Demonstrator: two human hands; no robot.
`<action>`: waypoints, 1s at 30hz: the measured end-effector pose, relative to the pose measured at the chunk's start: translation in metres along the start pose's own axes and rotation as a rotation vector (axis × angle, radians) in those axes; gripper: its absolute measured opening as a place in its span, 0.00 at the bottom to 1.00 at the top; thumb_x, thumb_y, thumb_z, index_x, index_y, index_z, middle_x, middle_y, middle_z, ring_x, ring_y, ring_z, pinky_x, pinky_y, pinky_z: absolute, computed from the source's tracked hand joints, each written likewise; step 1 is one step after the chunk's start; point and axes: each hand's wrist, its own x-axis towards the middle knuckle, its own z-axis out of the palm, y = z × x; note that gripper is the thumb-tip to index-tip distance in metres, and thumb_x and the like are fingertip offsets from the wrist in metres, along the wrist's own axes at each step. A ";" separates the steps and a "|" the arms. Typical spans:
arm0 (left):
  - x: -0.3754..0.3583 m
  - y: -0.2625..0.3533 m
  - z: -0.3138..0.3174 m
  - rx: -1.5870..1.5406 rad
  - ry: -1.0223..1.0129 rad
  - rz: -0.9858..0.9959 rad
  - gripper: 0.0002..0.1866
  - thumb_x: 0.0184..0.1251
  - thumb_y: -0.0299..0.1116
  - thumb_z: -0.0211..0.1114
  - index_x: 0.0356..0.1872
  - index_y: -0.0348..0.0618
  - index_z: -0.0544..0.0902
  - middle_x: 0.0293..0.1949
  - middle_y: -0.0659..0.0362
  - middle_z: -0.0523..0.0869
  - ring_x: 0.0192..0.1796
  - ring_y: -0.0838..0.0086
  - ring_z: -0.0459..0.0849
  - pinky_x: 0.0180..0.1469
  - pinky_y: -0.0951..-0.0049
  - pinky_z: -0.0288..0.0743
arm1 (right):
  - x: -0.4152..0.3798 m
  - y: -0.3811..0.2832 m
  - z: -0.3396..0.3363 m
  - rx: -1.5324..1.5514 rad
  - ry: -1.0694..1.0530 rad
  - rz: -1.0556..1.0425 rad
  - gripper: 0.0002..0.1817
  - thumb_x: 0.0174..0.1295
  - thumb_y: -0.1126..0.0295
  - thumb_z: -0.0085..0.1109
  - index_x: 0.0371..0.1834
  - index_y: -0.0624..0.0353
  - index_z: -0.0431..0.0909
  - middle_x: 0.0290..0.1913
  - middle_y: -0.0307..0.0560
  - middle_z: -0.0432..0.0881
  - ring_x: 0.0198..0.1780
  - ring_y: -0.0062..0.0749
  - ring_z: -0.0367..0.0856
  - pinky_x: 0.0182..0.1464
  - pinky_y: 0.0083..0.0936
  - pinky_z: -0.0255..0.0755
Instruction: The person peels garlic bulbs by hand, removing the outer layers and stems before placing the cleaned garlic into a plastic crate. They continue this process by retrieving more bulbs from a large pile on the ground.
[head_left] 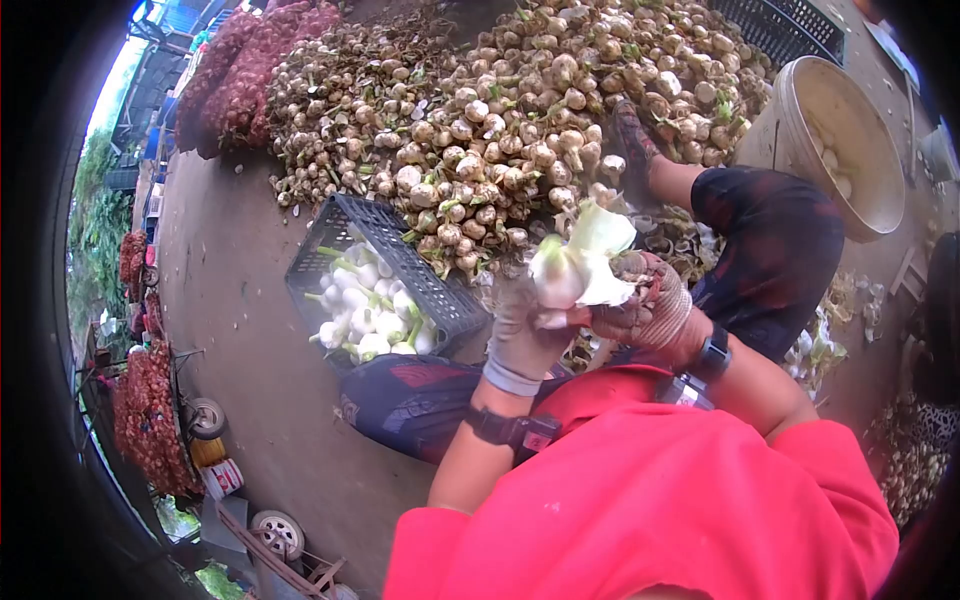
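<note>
A pale onion [556, 275] with loose outer skin [603, 234] folded off to one side is up in front of my chest. My left hand [522, 335], in a light glove, is closed around the onion from below. My right hand [648, 305], in a dirt-stained glove, is closed against the peeled skin at the onion's right side. Its fingertips are partly hidden, so I cannot see whether it also has a tool. Just left of my hands, a black plastic crate [455, 300] contains peeled white onions [365, 305], some with green stems.
Beyond my legs spreads a large heap of unpeeled onions [480, 130]. A whitish bucket [775, 130] with pale bulbs inside leans at the right. Red mesh sacks [235, 75] stand far left, another dark crate [785, 25] behind the heap. Wheeled carts [280, 535] line the left edge.
</note>
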 end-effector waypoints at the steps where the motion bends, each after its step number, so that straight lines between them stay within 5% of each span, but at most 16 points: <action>1: 0.004 -0.007 -0.001 0.333 -0.010 0.120 0.29 0.64 0.50 0.57 0.63 0.44 0.69 0.59 0.58 0.76 0.59 0.62 0.76 0.57 0.62 0.75 | 0.000 0.002 0.019 0.113 0.278 -0.034 0.10 0.62 0.64 0.52 0.34 0.60 0.76 0.19 0.39 0.76 0.12 0.20 0.68 0.16 0.18 0.64; 2: 0.007 -0.009 -0.006 -0.564 -0.048 -0.148 0.32 0.66 0.54 0.56 0.64 0.43 0.67 0.58 0.56 0.76 0.60 0.64 0.75 0.58 0.62 0.73 | 0.000 0.002 0.029 0.229 0.558 -0.074 0.11 0.63 0.64 0.50 0.33 0.60 0.76 0.17 0.39 0.75 0.11 0.21 0.66 0.15 0.20 0.64; 3: 0.007 -0.012 -0.011 -0.562 -0.055 -0.151 0.32 0.66 0.54 0.56 0.64 0.43 0.67 0.58 0.56 0.76 0.60 0.64 0.75 0.58 0.62 0.73 | -0.001 0.001 0.018 0.229 0.558 -0.082 0.11 0.63 0.64 0.50 0.33 0.60 0.76 0.17 0.39 0.75 0.11 0.21 0.66 0.15 0.20 0.64; 5: 0.005 0.005 0.006 0.202 0.230 0.238 0.41 0.57 0.67 0.60 0.59 0.41 0.72 0.51 0.54 0.79 0.54 0.66 0.79 0.59 0.65 0.72 | 0.000 -0.002 -0.007 0.048 0.055 -0.030 0.10 0.62 0.65 0.51 0.33 0.59 0.76 0.17 0.40 0.76 0.11 0.22 0.68 0.16 0.19 0.65; 9: 0.011 0.009 0.021 0.410 0.331 0.396 0.29 0.63 0.56 0.63 0.51 0.39 0.78 0.44 0.60 0.80 0.44 0.76 0.80 0.42 0.77 0.77 | 0.015 0.009 -0.004 -0.672 0.378 -0.126 0.08 0.62 0.66 0.54 0.31 0.60 0.76 0.18 0.36 0.74 0.14 0.17 0.69 0.16 0.15 0.62; 10: 0.016 0.007 0.016 0.467 0.331 0.309 0.23 0.71 0.48 0.56 0.53 0.36 0.76 0.46 0.59 0.81 0.47 0.78 0.78 0.47 0.79 0.72 | 0.018 0.010 0.005 -0.741 0.350 -0.133 0.09 0.63 0.66 0.54 0.31 0.60 0.77 0.18 0.35 0.74 0.15 0.16 0.68 0.17 0.15 0.62; 13: 0.028 0.007 0.004 0.183 0.404 -0.002 0.15 0.73 0.41 0.54 0.46 0.40 0.78 0.42 0.60 0.83 0.43 0.76 0.81 0.47 0.74 0.76 | 0.014 0.002 0.003 -0.589 0.211 -0.112 0.11 0.62 0.66 0.56 0.39 0.65 0.78 0.22 0.38 0.77 0.20 0.16 0.72 0.19 0.15 0.66; 15: 0.036 0.011 0.011 -0.400 0.319 0.049 0.15 0.72 0.42 0.54 0.44 0.40 0.79 0.41 0.56 0.84 0.45 0.68 0.83 0.48 0.67 0.78 | -0.006 -0.005 0.049 -0.091 0.405 -0.313 0.13 0.61 0.66 0.58 0.40 0.66 0.79 0.28 0.41 0.80 0.28 0.20 0.77 0.26 0.17 0.72; 17: 0.032 0.015 -0.004 -0.481 0.321 0.095 0.16 0.72 0.43 0.54 0.45 0.40 0.78 0.42 0.56 0.83 0.46 0.67 0.82 0.49 0.66 0.77 | -0.032 -0.025 -0.018 -0.157 0.307 -0.252 0.13 0.58 0.67 0.59 0.40 0.66 0.81 0.35 0.44 0.82 0.37 0.25 0.81 0.37 0.24 0.77; 19: 0.023 0.028 -0.007 -0.476 0.337 0.114 0.14 0.71 0.40 0.55 0.45 0.39 0.78 0.42 0.55 0.83 0.46 0.68 0.82 0.49 0.68 0.77 | -0.069 -0.076 -0.027 -1.179 0.117 -0.491 0.14 0.56 0.66 0.60 0.40 0.65 0.82 0.36 0.49 0.84 0.40 0.36 0.84 0.44 0.33 0.78; 21: 0.015 0.030 -0.013 -0.101 0.413 0.126 0.13 0.71 0.38 0.57 0.45 0.38 0.77 0.42 0.55 0.82 0.45 0.71 0.82 0.47 0.71 0.76 | -0.044 -0.071 0.009 -2.216 0.702 0.329 0.16 0.54 0.63 0.60 0.41 0.63 0.82 0.36 0.54 0.85 0.41 0.43 0.85 0.46 0.37 0.77; 22: 0.010 0.048 0.015 0.075 0.506 0.116 0.10 0.71 0.35 0.55 0.42 0.37 0.77 0.40 0.55 0.82 0.44 0.73 0.82 0.45 0.74 0.76 | -0.036 -0.060 -0.006 -2.561 0.757 0.562 0.16 0.53 0.61 0.60 0.41 0.59 0.83 0.37 0.57 0.84 0.41 0.47 0.84 0.45 0.38 0.76; 24: 0.013 0.043 0.010 0.263 0.463 0.152 0.08 0.71 0.33 0.55 0.41 0.37 0.76 0.38 0.56 0.82 0.41 0.74 0.81 0.43 0.75 0.75 | -0.019 -0.043 0.004 -2.504 0.637 0.160 0.17 0.55 0.56 0.59 0.42 0.54 0.83 0.36 0.55 0.85 0.40 0.48 0.84 0.42 0.40 0.76; 25: 0.011 0.040 0.008 0.453 0.425 0.187 0.07 0.71 0.31 0.54 0.40 0.37 0.76 0.36 0.57 0.81 0.39 0.76 0.81 0.42 0.76 0.74 | -0.008 -0.041 0.011 -2.041 0.580 0.120 0.20 0.55 0.51 0.58 0.39 0.55 0.83 0.33 0.56 0.84 0.37 0.49 0.84 0.40 0.41 0.76; 27: 0.014 0.035 0.016 0.494 0.486 0.261 0.03 0.66 0.27 0.57 0.35 0.38 0.75 0.32 0.56 0.80 0.36 0.73 0.77 0.43 0.71 0.72 | 0.017 -0.022 0.006 -1.976 0.539 -0.010 0.22 0.56 0.48 0.58 0.37 0.57 0.83 0.30 0.60 0.82 0.35 0.52 0.83 0.39 0.41 0.75; 30: 0.021 0.031 0.015 1.346 0.376 0.809 0.05 0.53 0.26 0.64 0.30 0.38 0.76 0.29 0.51 0.76 0.38 0.57 0.74 0.46 0.58 0.66 | 0.041 0.000 0.004 -1.859 0.542 -0.127 0.19 0.57 0.53 0.57 0.34 0.60 0.82 0.29 0.61 0.81 0.34 0.55 0.82 0.38 0.43 0.75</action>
